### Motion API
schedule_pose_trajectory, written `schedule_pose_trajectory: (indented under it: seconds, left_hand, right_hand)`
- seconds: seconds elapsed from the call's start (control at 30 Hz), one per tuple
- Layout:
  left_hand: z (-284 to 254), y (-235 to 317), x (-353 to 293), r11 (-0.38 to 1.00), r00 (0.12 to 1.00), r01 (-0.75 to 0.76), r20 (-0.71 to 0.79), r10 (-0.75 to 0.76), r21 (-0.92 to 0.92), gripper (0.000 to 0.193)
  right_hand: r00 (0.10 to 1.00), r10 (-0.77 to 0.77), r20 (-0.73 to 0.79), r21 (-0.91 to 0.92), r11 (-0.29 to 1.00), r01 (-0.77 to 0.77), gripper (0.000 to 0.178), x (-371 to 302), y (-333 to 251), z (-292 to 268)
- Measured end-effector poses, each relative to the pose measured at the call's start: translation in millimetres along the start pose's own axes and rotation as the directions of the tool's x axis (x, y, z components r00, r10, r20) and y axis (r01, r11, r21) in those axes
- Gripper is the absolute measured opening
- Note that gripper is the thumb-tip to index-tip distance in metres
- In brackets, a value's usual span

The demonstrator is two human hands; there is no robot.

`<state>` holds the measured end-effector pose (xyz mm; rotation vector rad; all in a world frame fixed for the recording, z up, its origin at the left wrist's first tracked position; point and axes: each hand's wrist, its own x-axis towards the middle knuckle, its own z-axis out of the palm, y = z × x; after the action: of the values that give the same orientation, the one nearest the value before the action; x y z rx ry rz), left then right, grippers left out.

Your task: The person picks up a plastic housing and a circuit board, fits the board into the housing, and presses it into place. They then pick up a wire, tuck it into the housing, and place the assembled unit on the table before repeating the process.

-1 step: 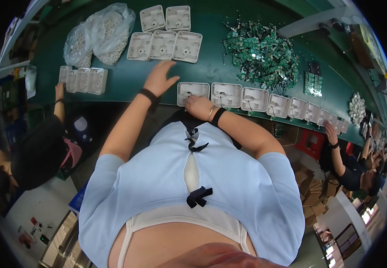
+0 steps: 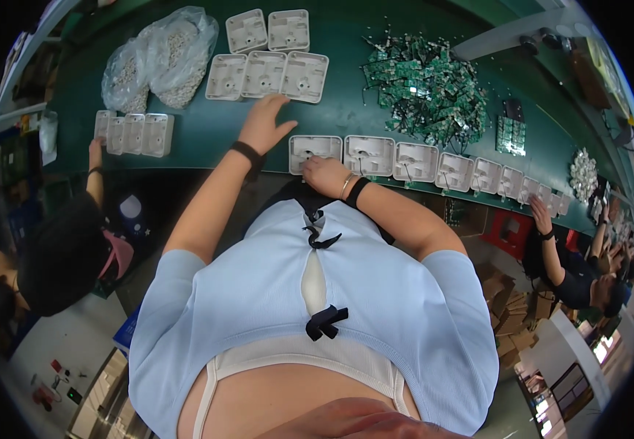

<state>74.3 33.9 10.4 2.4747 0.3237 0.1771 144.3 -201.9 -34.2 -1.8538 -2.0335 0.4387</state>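
Observation:
Several white plastic housings, shallow open boxes, stand in a row along the near edge of the green table (image 2: 214, 139). My right hand (image 2: 323, 175) is at the leftmost housing (image 2: 324, 146) of that row, its fingers curled over the front wall and the fingertips inside. A small dark part shows by those fingertips; what they pinch is hidden. My left hand (image 2: 264, 126) is raised over the table with thumb and fingers apart, holding nothing. Just beyond it lies a group of housings (image 2: 264, 71), whose front edge its fingertips overlap in view.
Clear bags (image 2: 178, 55) of small white parts lie at the far left, behind a short row of housings (image 2: 157, 135) where another person's hand (image 2: 95, 152) rests. A heap of green circuit boards (image 2: 423, 88) with black wires lies right of centre. Another co-worker's hand (image 2: 541, 211) touches the row's right end.
My left hand has shifted very slightly to the right against the housings behind it. My right hand stays at the same housing.

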Motion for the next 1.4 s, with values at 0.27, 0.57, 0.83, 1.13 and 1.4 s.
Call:
schedule_pose_trajectory:
  seconds: [0.27,0.57,0.83,1.13,1.4]
  left_hand:
    - [40.6,37.6,60.5,0.886,0.957,0.291,-0.126,-0.263,0.362,0.085]
    - [57.2,38.4,75.4,0.798,0.889,0.453,-0.136,-0.437,0.397,0.080]
    - [52.1,35.5,62.3,0.855,0.903,0.418,-0.242,-0.355,0.305,0.078]
    - [0.5,73.1,30.6,0.940,0.949,0.079,-0.264,-0.173,-0.332,0.077]
    - [-32.2,134.9,21.8,0.958,0.946,-0.041,-0.320,-0.055,-0.285,0.089]
  right_hand:
    - [0.969,0.014,-0.246,0.127,0.992,0.018,0.011,-15.3,7.6,-36.7]
    - [0.225,0.822,-0.523,0.651,0.555,-0.517,0.020,-103.8,135.7,-111.6]
    - [0.053,0.896,-0.440,0.672,0.368,-0.642,0.021,-117.2,253.6,-158.2]
    - [0.038,0.813,-0.580,0.705,0.525,-0.476,0.013,-139.8,238.4,-187.3]
    - [0.493,0.857,0.151,0.559,-0.485,0.672,0.011,-142.2,190.7,-232.5]
